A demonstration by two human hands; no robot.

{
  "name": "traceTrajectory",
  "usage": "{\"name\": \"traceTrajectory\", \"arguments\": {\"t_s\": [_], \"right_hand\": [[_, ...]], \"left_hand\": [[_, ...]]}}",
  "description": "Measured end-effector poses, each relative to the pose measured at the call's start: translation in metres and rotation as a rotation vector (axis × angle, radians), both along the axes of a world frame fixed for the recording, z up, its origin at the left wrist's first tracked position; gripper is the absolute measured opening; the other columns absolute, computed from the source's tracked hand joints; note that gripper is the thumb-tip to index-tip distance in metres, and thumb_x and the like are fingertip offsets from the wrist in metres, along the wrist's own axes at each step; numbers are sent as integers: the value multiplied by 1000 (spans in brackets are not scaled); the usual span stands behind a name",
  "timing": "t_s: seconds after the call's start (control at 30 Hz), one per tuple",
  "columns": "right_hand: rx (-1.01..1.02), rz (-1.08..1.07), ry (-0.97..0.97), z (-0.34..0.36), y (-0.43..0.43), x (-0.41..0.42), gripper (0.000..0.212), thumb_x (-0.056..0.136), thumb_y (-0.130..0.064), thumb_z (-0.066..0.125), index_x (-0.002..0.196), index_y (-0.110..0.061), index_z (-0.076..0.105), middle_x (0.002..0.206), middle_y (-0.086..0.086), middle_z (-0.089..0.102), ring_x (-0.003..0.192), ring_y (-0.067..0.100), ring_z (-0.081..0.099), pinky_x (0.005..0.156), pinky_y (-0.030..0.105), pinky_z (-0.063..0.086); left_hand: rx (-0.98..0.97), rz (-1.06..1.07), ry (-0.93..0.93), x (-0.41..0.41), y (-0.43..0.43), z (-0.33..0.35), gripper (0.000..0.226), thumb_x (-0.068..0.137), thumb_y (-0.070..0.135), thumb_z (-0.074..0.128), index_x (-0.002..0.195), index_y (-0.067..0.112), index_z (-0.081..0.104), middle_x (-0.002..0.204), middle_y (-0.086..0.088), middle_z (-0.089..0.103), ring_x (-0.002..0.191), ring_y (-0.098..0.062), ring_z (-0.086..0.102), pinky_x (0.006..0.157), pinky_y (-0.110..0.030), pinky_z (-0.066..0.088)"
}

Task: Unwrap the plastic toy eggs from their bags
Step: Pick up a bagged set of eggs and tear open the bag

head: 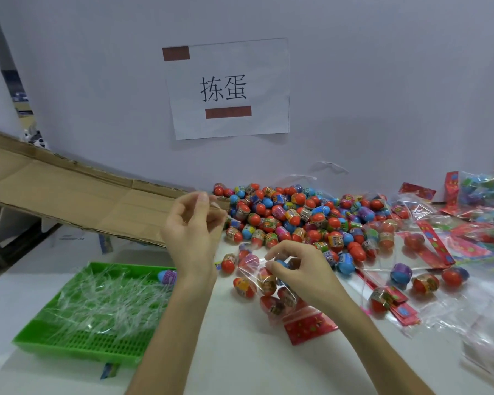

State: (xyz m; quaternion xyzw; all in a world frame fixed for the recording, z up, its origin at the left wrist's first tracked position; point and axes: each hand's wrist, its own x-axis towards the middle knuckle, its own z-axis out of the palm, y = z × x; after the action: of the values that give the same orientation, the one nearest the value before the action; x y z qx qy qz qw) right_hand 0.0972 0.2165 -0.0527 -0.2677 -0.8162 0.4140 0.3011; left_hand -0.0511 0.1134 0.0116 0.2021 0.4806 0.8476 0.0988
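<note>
A clear plastic bag point(271, 292) with a red printed header point(308, 326) lies on the white table, holding several red and blue toy eggs. My right hand point(300, 269) grips the top of this bag, fingers curled over a blue egg inside it. Raised above the table, my left hand point(194, 232) pinches a thin strip of clear plastic film point(217, 205) between thumb and fingertips. A big heap of loose toy eggs point(297, 220) lies just behind both hands.
A green slotted tray point(77, 343) full of clear plastic scraps sits at the left, one blue-purple egg point(168, 276) at its rim. A flattened cardboard box point(69, 195) slopes behind it. Empty bags and red headers point(439, 252) litter the right. A paper sign point(228, 89) hangs on the wall.
</note>
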Motion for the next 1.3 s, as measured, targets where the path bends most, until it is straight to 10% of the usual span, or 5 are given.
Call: {"name": "traceTrajectory", "arguments": {"t_s": [0.17, 0.57, 0.7, 0.8, 1.3], "right_hand": [[-11, -25, -38, -1, 5, 2, 11, 92, -22, 74, 87, -32, 72, 87, -9, 66, 67, -2, 67, 57, 9, 48], [-6, -19, -43, 1, 3, 2, 11, 93, -19, 73, 88, -28, 73, 87, -8, 66, 64, -3, 66, 54, 8, 47], [7, -17, -60, 2, 3, 2, 9, 94, -21, 72, 89, -29, 72, 89, -7, 66, 69, -3, 67, 58, 14, 48], [10, -11, -70, 1, 3, 2, 9, 94, -23, 72, 89, -31, 72, 88, -8, 67, 68, -3, 64, 63, 23, 50], [11, 16, -103, 0, 3, 0, 10, 94, -25, 71, 90, -34, 72, 91, -9, 68, 72, 0, 65, 61, 20, 52]], "left_hand": [[13, -82, 60, -33, -34, 14, 8, 101, 10, 63, 96, 11, 69, 87, -6, 77, 89, -24, 76, 82, -28, 60], [-1115, 259, 1058, -140, -177, -38, 10, 86, 7, 80, 93, 14, 80, 86, 2, 78, 69, -18, 71, 73, -38, 59], [-1421, -38, 995, -146, -192, -58, 31, 102, 32, 60, 132, 33, 67, 127, 6, 73, 95, -3, 68, 100, -28, 48], [-1676, -222, 951, -149, -199, -63, 55, 99, 64, 24, 151, 51, 34, 162, 17, 31, 155, -8, 21, 125, -53, -3], [-1523, -219, 791, -140, -196, -62, 52, 90, 72, 21, 142, 66, 25, 170, -1, 16, 158, -13, -8, 120, -59, -18]]}}
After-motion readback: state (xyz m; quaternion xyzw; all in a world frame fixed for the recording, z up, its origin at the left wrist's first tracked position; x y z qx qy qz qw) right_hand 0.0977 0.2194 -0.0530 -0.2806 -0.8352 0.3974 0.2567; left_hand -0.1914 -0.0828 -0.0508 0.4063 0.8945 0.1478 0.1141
